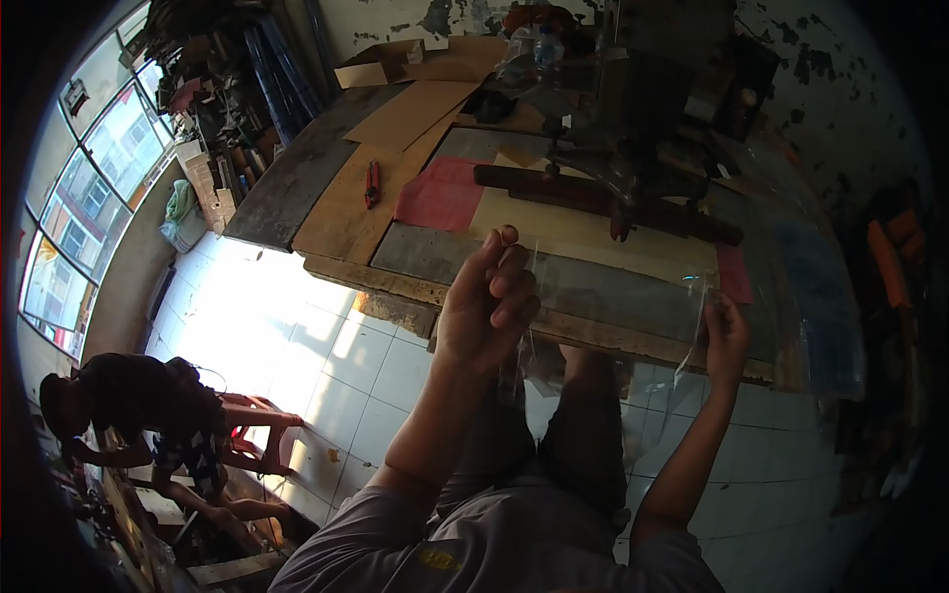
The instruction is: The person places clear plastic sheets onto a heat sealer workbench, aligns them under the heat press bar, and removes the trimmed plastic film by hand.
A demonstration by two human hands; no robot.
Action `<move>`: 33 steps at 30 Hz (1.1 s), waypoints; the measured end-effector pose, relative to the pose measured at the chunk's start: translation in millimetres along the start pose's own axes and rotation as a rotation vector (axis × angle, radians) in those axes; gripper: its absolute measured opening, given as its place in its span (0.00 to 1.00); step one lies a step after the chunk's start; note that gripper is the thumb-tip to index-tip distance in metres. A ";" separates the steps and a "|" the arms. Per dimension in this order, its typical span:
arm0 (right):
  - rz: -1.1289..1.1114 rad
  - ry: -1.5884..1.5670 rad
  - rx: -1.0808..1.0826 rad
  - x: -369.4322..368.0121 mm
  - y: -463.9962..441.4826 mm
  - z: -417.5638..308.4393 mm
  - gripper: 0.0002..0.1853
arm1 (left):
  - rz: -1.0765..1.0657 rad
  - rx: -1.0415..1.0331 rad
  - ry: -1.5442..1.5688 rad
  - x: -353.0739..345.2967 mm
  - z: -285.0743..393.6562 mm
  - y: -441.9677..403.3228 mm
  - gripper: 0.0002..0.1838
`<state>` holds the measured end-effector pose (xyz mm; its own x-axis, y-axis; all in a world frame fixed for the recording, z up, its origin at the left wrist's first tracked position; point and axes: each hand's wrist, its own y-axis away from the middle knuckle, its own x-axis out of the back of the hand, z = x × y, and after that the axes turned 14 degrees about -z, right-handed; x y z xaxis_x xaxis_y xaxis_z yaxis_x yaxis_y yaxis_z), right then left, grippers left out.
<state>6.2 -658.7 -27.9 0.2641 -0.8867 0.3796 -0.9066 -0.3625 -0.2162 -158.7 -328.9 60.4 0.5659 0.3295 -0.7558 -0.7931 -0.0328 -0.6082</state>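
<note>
A clear plastic sheet (613, 306) hangs between my two hands over the table's front edge, its lower part drooping above my legs. My left hand (489, 292) is closed at the sheet's left edge, thumb and fingertips pressed together. At the right edge, my right hand (727, 334) pinches the plastic between thumb and fingers. Beyond the sheet stands a dark machine (623, 148) with a long horizontal bar (593, 198). Under that bar lie a cream-coloured sheet (554, 232) and a red cloth-like piece (442, 193), on a grey surface.
A red cutter knife (372, 185) lies on the wooden tabletop (341, 212). Cardboard (410, 114) and a plastic bottle (547, 47) are at the back. Clear plastic sheets (830, 326) hang at the right. Lower left, another person (138, 405) works beside a red stool (259, 430).
</note>
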 end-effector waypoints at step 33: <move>0.018 0.032 -0.015 0.6 1.1 2.8 0.23 | 0.008 0.123 -0.067 -34.7 -34.6 -4.7 0.11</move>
<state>6.3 -660.5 -30.4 0.2372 -0.8835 0.4040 -0.9161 -0.3418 -0.2097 -166.8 -372.8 81.1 0.5466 0.3922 -0.7399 -0.8214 0.0795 -0.5647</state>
